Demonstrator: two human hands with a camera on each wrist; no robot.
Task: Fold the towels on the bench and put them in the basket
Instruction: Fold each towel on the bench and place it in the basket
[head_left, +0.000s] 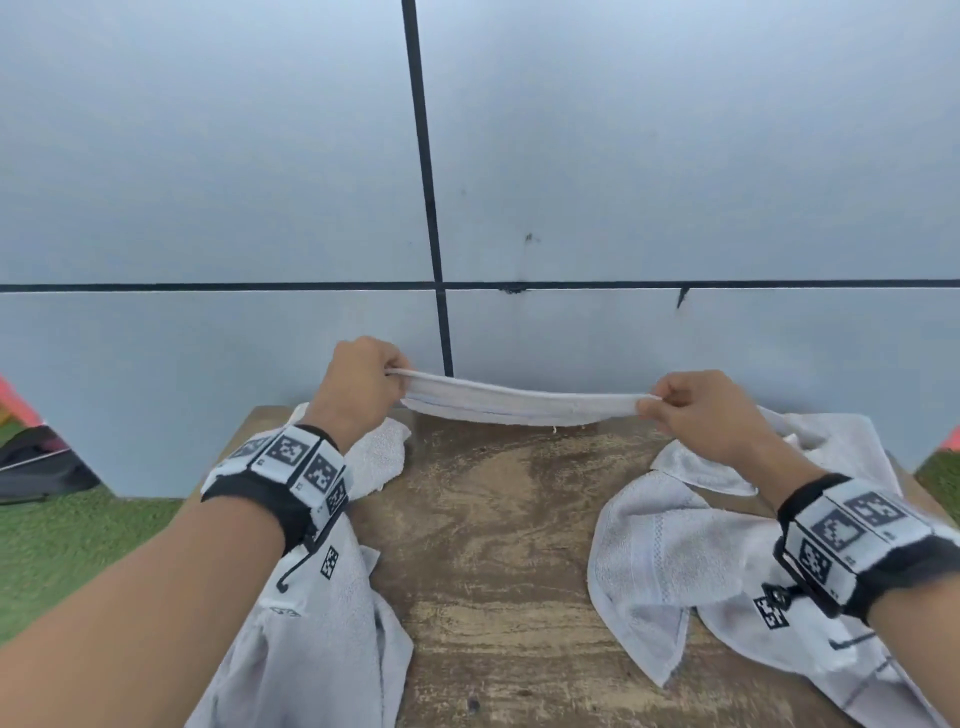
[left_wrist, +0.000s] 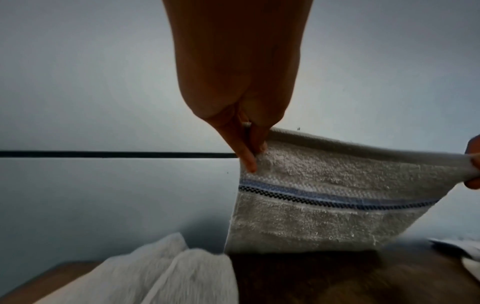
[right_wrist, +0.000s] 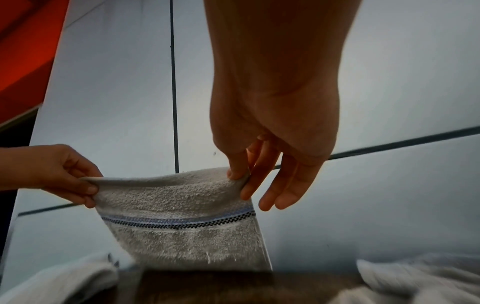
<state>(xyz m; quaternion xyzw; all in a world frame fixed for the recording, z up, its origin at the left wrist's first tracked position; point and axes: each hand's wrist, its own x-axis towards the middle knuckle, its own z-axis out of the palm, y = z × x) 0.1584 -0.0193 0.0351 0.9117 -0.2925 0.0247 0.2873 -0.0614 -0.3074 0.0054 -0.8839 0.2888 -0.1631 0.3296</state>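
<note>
A white towel (head_left: 519, 402) with a blue and black checked stripe (left_wrist: 324, 197) hangs stretched between both hands above the far edge of the wooden bench (head_left: 498, 545). My left hand (head_left: 387, 376) pinches its left top corner between thumb and fingers (left_wrist: 249, 158). My right hand (head_left: 652, 402) pinches the right top corner (right_wrist: 237, 176), with the other fingers (right_wrist: 283, 195) hanging loose. The towel's lower edge (right_wrist: 207, 261) reaches down to the bench. No basket is in view.
Crumpled white towels lie on the bench's left side (head_left: 322, 613) and right side (head_left: 691, 551). A grey panelled wall (head_left: 571, 156) stands right behind the bench. Green turf (head_left: 67, 551) lies to the left, with a dark bag (head_left: 36, 467) on it.
</note>
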